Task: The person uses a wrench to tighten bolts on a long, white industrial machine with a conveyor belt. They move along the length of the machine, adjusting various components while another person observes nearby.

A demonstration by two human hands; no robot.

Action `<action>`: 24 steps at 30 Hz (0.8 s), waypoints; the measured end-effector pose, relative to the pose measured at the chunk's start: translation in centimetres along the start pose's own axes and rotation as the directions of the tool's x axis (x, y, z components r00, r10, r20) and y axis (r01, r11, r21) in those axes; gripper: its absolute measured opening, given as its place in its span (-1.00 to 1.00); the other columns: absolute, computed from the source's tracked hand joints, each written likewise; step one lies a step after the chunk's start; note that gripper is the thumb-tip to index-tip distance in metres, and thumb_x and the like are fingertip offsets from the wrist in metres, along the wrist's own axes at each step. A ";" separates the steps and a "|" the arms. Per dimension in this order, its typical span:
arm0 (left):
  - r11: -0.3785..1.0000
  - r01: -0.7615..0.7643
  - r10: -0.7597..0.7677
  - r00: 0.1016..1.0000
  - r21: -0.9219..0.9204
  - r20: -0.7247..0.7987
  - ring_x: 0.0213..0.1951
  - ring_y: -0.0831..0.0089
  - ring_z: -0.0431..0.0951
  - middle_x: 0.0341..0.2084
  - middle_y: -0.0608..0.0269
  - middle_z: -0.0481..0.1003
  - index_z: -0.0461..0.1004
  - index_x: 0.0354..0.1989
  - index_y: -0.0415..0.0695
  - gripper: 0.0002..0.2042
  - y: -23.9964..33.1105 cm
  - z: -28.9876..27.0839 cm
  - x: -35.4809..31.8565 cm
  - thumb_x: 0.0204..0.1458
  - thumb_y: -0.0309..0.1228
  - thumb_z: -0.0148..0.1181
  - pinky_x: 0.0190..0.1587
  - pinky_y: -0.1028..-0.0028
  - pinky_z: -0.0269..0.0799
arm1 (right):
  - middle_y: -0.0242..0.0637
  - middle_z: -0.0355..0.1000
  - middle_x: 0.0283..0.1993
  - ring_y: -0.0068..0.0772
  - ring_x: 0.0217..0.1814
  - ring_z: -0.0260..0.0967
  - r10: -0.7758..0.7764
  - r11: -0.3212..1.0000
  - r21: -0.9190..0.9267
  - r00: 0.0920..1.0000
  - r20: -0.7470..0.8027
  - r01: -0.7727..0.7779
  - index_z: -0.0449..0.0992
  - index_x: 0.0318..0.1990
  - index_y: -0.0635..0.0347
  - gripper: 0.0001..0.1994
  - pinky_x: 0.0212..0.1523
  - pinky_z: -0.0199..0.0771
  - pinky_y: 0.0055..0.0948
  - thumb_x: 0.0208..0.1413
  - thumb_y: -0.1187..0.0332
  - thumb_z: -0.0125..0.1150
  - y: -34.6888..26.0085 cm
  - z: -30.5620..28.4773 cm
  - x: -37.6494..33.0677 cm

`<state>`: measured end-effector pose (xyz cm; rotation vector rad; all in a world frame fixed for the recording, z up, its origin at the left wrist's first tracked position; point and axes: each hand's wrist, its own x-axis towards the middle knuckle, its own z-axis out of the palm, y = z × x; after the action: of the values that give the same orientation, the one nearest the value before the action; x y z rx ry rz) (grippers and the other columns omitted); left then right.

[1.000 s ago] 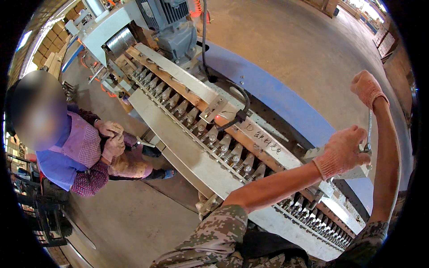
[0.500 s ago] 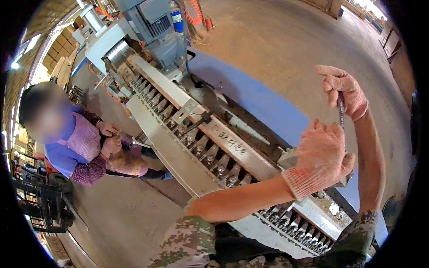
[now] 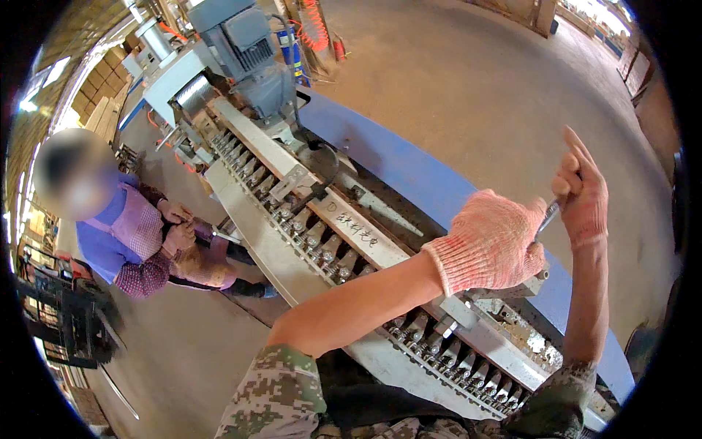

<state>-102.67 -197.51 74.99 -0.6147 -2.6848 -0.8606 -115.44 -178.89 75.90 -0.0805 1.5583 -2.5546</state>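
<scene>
Where the concrete floor (image 3: pixel 468 80) runs wide, a long machine (image 3: pixel 344 241) crosses it at a slant, its row of metal clamps facing up within reach. A second person (image 3: pixel 139 241) crouches at its near side, hands together by the frame. Above the machine's near end, both gloved hands meet. The left hand (image 3: pixel 493 245) curls shut around the lower end of a thin metal tool (image 3: pixel 547 216), while the right hand (image 3: pixel 581 194) pinches its upper end, forefinger raised, keeping it clear of the clamps.

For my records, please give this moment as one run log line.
left hand: pink knit glove, closed on thin metal tool | right hand: gloved, grip on same tool | below: long grey roller machine | co-worker crouches left
</scene>
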 end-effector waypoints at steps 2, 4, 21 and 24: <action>0.999 -0.033 0.033 0.999 -0.016 0.011 -0.40 0.00 0.66 -0.57 0.11 0.58 0.47 -0.30 -0.13 -0.66 -0.2 0.4 -0.1 0.10 -0.07 0.24 -0.19 0.03 0.49 | -0.61 0.11 -0.39 -0.74 -0.48 -0.04 -0.088 0.995 0.048 0.992 -0.087 0.093 0.39 0.43 0.33 -0.56 -0.45 0.14 -0.62 0.48 0.40 0.05 -0.3 -1.9 -2.5; 0.999 -0.054 0.054 0.999 0.000 0.009 -0.37 0.01 0.68 -0.53 0.14 0.61 0.52 -0.30 -0.11 -0.60 -0.3 0.9 0.2 0.08 0.03 0.28 -0.18 0.03 0.51 | -0.57 0.07 -0.37 -0.70 -0.43 -0.01 -0.184 0.981 0.050 0.977 -0.109 0.190 0.34 0.46 0.36 -0.54 -0.32 0.26 -0.57 0.48 0.41 0.05 -0.5 -4.4 -6.4; 0.942 -0.267 0.256 0.964 -0.203 -0.078 -0.05 0.08 0.66 -0.21 0.20 0.69 0.64 -0.02 -0.01 -0.43 -4.3 1.0 -1.3 -0.07 0.16 0.48 0.07 0.09 0.52 | -0.57 -0.10 -0.42 -0.59 -0.41 -0.09 -0.746 0.666 -0.171 0.652 -0.138 0.726 0.19 0.51 0.50 -0.48 0.23 0.35 -0.17 0.56 0.31 -0.09 6.8 0.6 -23.0; 0.934 -0.300 0.273 0.950 -0.194 -0.152 -0.08 0.04 0.66 -0.25 0.17 0.69 0.64 -0.07 -0.02 -0.44 -4.3 1.3 -1.9 -0.07 0.18 0.46 0.04 0.09 0.53 | -0.54 0.01 -0.46 -0.57 -0.43 0.01 -0.682 0.704 -0.256 0.731 0.015 0.663 0.25 0.50 0.42 -0.48 0.21 0.35 -0.08 0.54 0.28 -0.09 6.5 -4.2 -23.7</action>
<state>-103.10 -200.50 71.20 -0.9432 -2.3317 -1.0732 -91.92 -174.48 68.94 -0.7208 2.2011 -2.8608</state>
